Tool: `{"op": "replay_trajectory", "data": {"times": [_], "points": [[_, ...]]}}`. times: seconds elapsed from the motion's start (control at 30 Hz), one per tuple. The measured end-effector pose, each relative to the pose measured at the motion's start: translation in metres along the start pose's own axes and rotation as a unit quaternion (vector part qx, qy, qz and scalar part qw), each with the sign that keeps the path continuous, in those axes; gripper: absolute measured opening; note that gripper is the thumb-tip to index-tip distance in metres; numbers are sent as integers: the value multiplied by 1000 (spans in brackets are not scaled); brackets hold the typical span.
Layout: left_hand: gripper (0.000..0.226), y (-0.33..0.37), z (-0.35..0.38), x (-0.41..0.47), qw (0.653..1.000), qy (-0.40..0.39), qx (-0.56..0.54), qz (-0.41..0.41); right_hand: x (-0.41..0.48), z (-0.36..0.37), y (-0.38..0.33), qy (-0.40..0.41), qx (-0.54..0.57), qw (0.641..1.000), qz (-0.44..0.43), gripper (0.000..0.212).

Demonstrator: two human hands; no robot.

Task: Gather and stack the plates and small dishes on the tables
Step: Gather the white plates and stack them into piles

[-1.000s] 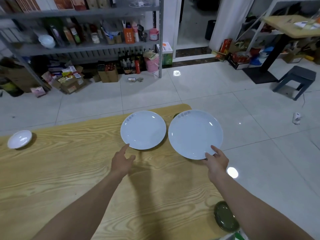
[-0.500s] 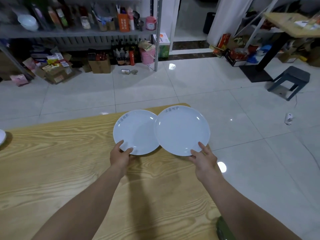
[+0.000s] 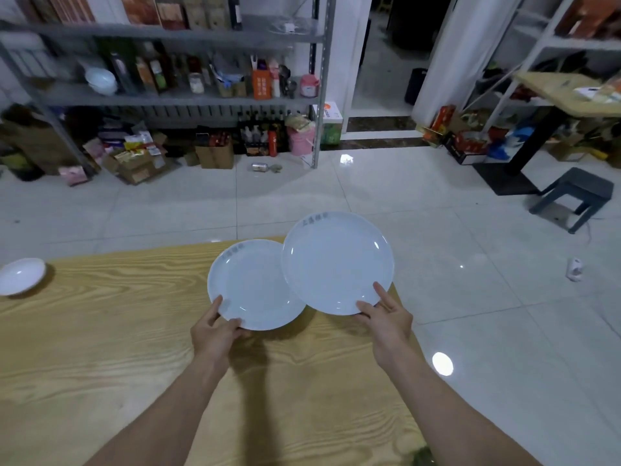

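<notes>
Metal shelving point(image 3: 174, 100) holds bottles point(image 3: 151, 74), with cardboard boxes point(image 3: 134, 164) beneath. A can point(image 3: 259, 167) lies on the tiled floor point(image 3: 369, 190); a dark stool point(image 3: 579, 191) stands at right.

We see a table point(image 3: 100, 364) of pale wood, bold-grained and matt. The left plate point(image 3: 255, 284), the right plate point(image 3: 336, 264) and the dish point(image 3: 22, 275) at the table's left end look like white glazed ceramic, smooth and glossy. Beyond the table the floor point(image 3: 470, 297) tiles shine; the shelf point(image 3: 317, 95) looks grey metal, the stool point(image 3: 578, 193) matt plastic.

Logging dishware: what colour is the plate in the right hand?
The plate in the right hand is white, with grey lettering near its far rim; head view.
</notes>
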State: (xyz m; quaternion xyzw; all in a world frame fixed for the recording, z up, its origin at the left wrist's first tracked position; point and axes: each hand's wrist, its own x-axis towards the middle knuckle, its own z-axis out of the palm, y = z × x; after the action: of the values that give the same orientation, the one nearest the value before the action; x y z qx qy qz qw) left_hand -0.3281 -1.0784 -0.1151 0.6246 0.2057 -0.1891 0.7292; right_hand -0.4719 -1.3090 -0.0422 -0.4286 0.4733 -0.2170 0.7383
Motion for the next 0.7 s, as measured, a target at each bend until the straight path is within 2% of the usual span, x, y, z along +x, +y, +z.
{"op": "replay_trajectory", "data": {"times": [0.37, 0.7], "points": [[74, 63, -85, -96, 987, 34, -87, 129, -64, 52, -7, -139, -29, 989, -35, 67], [72, 88, -241, -164, 963, 96, -132, 216, -186, 115, 33, -232, -32, 970, -69, 69]]}}
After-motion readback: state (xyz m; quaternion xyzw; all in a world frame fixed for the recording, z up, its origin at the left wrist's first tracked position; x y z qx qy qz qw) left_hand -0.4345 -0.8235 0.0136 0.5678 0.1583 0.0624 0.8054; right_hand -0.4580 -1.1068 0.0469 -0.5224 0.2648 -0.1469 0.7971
